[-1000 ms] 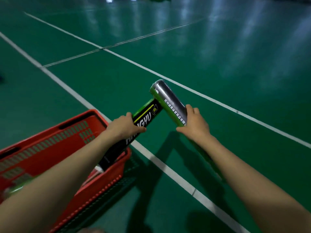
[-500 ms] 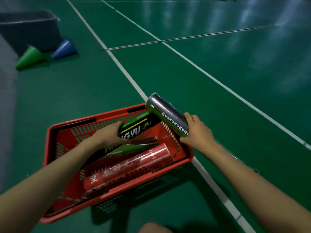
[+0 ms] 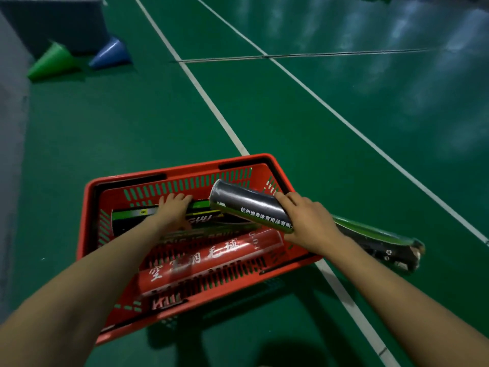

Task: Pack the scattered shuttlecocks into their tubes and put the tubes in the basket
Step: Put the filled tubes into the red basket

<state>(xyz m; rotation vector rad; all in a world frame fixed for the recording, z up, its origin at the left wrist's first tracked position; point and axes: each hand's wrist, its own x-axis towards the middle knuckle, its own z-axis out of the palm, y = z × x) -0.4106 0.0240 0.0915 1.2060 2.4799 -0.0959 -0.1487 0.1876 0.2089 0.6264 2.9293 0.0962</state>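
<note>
Floor (image 3: 344,181): no loose shuttlecocks in view.
Basket (image 3: 91,223): three tubes inside; red tube (image 3: 211,258) along its near edge.
Silver tube (image 3: 251,207): fourth, over the basket's right edge, not yet in.
Green tube (image 3: 132,215): far edge.
Right hand (image 3: 309,223): wrapped around silver tube.
Left hand (image 3: 172,210): fingers lying on green tube; clasp unclear.

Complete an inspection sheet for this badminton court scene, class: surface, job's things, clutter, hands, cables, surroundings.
Surface: green court floor with white lines.
Job's things: red basket holding a red tube and a green-black tube; silver-ended tube angled over the rim.
Clutter: green cone and blue cone lying on the floor.
Hands: left hand on the green-black tube; right hand gripping the silver-ended tube.
Cables: nothing seen.
Surroundings: dark bin, upper left.
</note>
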